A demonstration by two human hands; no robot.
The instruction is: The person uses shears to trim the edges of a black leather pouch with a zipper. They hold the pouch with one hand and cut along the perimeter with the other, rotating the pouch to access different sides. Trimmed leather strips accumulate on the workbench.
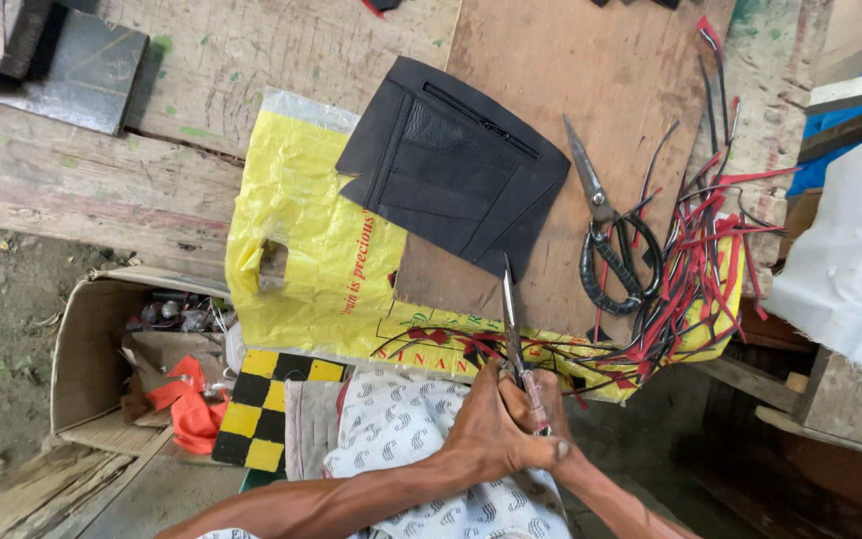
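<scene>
- The left hand (491, 424) is closed round the handle of a thin pointed tool (511, 319), whose tip aims toward twelve o'clock and ends just at the lower edge of the black pouch panel (456, 170). A slip forward could jab or scratch that panel.
- The right hand (551, 439) is mostly hidden behind the left; I cannot tell whether it pinches the tool or only steadies it. Fingers bunched that close to the shaft could be nicked if the tool twists.
- Red and black trimmings (695, 260) lie in a loose heap at three o'clock of the tool, some strands trailing under it. They could snag the tip and drag it off line.
- The scissors (606, 235) rest with blades apart beside the heap, near the hands; a sideways reach might catch the blades.
- The yellow plastic bag (301, 240) under the brown board (591, 70) looks slippery, so the board may shift under pressure.
</scene>
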